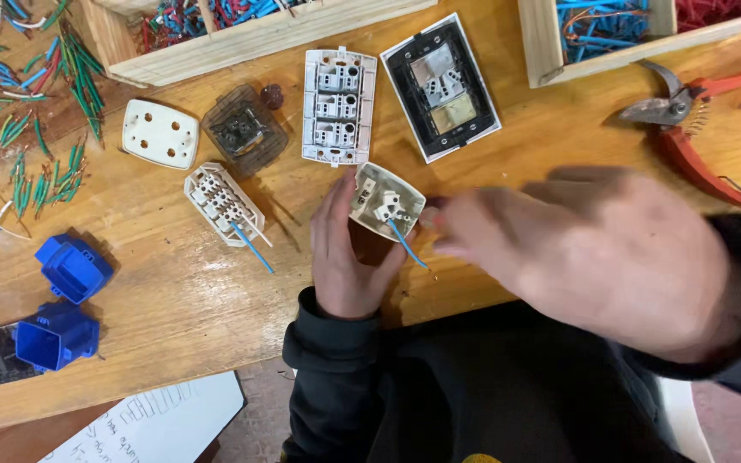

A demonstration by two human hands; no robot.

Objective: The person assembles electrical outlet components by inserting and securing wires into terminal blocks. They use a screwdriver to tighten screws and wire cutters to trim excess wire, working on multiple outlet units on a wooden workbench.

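My left hand [345,253] grips a small white socket module [386,201] by its left side, back face up, just above the wooden table [173,291]. A short blue wire [406,244] sticks out of the module toward me. My right hand [593,253] is blurred by motion; its fingertips are at the module's right edge. I cannot tell whether the right hand pinches anything.
On the table lie a white multi-socket frame [339,107], a black-framed switch plate [442,86], a white terminal block with a blue wire [220,204], a white cover [160,133], a dark module [243,129], blue boxes [66,300], red pruning shears [688,129], wire scraps [36,111] and wooden trays [242,39].
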